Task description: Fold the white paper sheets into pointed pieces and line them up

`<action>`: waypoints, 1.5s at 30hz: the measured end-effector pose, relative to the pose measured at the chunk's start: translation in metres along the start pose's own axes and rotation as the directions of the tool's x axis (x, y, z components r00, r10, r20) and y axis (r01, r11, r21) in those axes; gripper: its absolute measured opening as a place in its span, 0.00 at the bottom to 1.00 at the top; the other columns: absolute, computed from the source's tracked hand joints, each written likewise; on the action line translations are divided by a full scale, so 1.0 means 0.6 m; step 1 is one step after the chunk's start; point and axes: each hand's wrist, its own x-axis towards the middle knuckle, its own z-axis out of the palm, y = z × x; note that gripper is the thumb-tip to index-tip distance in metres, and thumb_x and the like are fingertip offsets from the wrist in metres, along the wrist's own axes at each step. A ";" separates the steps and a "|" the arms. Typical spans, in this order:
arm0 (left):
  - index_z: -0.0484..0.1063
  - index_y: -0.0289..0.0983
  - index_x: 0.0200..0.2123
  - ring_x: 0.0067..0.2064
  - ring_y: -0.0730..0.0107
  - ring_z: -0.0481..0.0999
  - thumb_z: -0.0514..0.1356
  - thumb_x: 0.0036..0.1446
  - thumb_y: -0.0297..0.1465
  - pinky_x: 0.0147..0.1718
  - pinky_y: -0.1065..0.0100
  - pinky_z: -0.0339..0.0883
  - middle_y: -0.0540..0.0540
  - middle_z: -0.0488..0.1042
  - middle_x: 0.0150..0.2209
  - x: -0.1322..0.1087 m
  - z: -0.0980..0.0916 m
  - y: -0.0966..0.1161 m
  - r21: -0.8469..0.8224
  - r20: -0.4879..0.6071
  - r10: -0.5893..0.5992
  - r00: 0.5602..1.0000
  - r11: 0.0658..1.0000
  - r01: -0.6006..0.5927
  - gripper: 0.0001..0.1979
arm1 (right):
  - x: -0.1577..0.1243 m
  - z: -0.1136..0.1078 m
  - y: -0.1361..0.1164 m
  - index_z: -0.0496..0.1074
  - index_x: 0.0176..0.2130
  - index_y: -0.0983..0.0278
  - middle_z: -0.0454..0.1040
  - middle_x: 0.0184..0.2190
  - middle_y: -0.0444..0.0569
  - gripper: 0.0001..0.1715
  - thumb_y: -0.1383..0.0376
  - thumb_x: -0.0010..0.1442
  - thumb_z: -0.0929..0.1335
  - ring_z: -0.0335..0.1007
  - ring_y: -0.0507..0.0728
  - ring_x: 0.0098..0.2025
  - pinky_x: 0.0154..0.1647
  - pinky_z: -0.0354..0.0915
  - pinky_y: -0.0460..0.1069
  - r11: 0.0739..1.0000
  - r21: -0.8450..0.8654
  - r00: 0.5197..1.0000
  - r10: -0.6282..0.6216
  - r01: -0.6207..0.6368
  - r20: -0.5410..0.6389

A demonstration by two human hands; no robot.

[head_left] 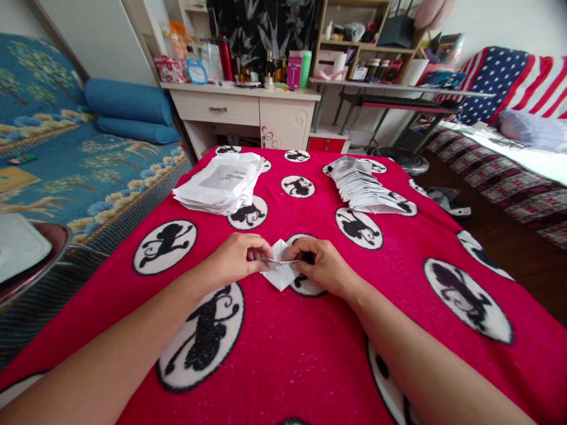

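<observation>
A small folded white paper (282,275) is between my two hands, just above the red cloth, with creases and a pointed corner toward me. My left hand (241,255) pinches its left side between thumb and fingers. On the opposite side, my right hand (325,264) grips the paper's right edge the same way. Beyond my left hand lies a loose stack of white paper sheets (221,182), the top one bearing a grey printed patch. Farther off to the right, a row of folded white papers (361,186) leans overlapping.
A red cloth with black-and-white round figures (283,354) covers the table. At the back stands a cream desk (217,106) crowded with bottles and boxes. To the left is a blue patterned sofa (110,159); a tray (33,260) sits at the left edge. A bed (500,171) is at right.
</observation>
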 end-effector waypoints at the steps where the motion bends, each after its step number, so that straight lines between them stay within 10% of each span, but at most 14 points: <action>1: 0.75 0.34 0.28 0.23 0.78 0.67 0.65 0.43 0.24 0.22 0.76 0.60 0.51 0.72 0.23 0.000 -0.001 0.000 -0.026 0.004 -0.017 1.000 1.000 0.017 0.05 | 0.000 -0.001 0.000 0.74 0.32 0.64 0.74 0.28 0.43 0.16 0.79 0.46 0.65 0.69 0.50 0.30 0.31 0.63 0.44 1.000 0.001 1.000 0.010 -0.010 -0.001; 13: 0.77 0.35 0.30 0.25 0.77 0.67 0.66 0.43 0.25 0.25 0.76 0.62 0.51 0.73 0.25 -0.001 -0.021 0.003 0.004 0.066 -0.008 0.998 1.000 0.008 0.07 | -0.001 -0.005 -0.002 0.74 0.35 0.65 0.73 0.30 0.44 0.11 0.75 0.50 0.68 0.68 0.51 0.32 0.33 0.63 0.45 0.998 -0.055 0.999 -0.003 0.004 0.033; 24: 0.77 0.33 0.30 0.23 0.77 0.66 0.67 0.44 0.28 0.22 0.75 0.58 0.51 0.72 0.23 0.005 -0.009 -0.023 -0.082 -0.124 -0.134 0.983 0.989 0.125 0.07 | -0.001 -0.001 0.000 0.75 0.39 0.64 0.73 0.30 0.44 0.10 0.68 0.53 0.70 0.66 0.51 0.31 0.33 0.61 0.46 0.994 -0.104 1.000 0.014 -0.014 -0.006; 34: 0.75 0.35 0.29 0.29 0.74 0.72 0.61 0.49 0.23 0.29 0.73 0.63 0.50 0.76 0.28 0.005 0.002 -0.026 0.065 -0.228 0.002 0.974 0.998 0.013 0.04 | -0.002 0.001 0.001 0.74 0.41 0.66 0.76 0.32 0.48 0.13 0.61 0.57 0.70 0.69 0.53 0.32 0.33 0.63 0.47 0.997 0.056 0.996 0.051 -0.046 -0.080; 40: 0.72 0.34 0.31 0.34 0.70 0.75 0.62 0.50 0.27 0.35 0.71 0.67 0.48 0.77 0.31 0.010 -0.011 -0.024 -0.218 -0.270 -0.118 0.956 0.974 0.059 0.04 | -0.008 -0.009 -0.002 0.72 0.49 0.62 0.75 0.45 0.51 0.22 0.55 0.58 0.70 0.71 0.58 0.46 0.47 0.65 0.52 0.957 0.287 0.987 0.017 0.029 -0.158; 45: 0.74 0.34 0.39 0.33 0.72 0.75 0.68 0.47 0.31 0.33 0.73 0.68 0.47 0.78 0.35 0.008 -0.008 -0.011 -0.657 -0.160 -0.206 0.965 0.752 0.052 0.15 | -0.004 -0.004 -0.005 0.71 0.51 0.59 0.72 0.50 0.49 0.26 0.60 0.52 0.74 0.66 0.59 0.54 0.57 0.58 0.55 0.932 0.343 0.981 -0.055 0.117 -0.185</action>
